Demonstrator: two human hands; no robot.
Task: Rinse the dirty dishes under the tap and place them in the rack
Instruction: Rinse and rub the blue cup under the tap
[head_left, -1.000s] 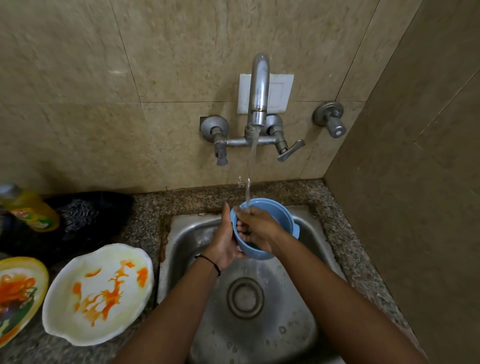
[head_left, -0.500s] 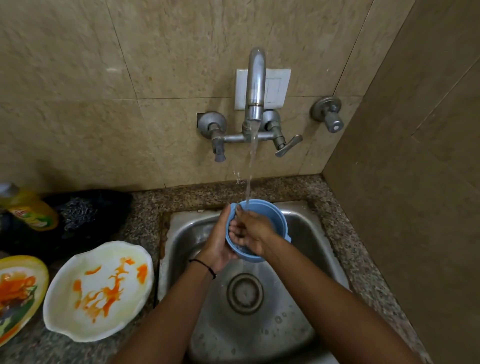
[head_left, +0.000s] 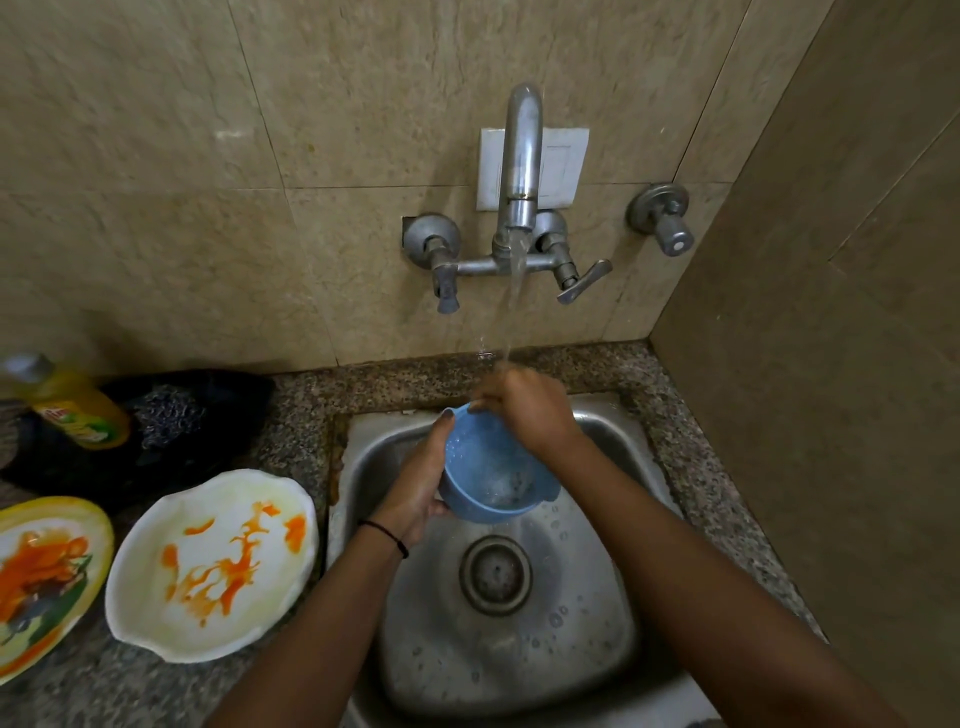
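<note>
Gripping blue bowl (head_left: 485, 467) in L fingers (head_left: 440, 440)

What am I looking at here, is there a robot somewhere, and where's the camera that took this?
No robot here: these are a person's two bare hands, filmed by one wide-angle camera worn on the head, looking forward and down. That is why both forearms reach in from the bottom edge. The left hand holds a blue bowl from the side, tilted over a steel sink; the right hand curls its fingers on the bowl's far rim, under water running from the wall tap. On the stone counter to the left lie a white plate smeared with orange, a yellow-rimmed plate likewise stained, a yellow bottle and a steel scrubber. No rack shows in this view.
</note>
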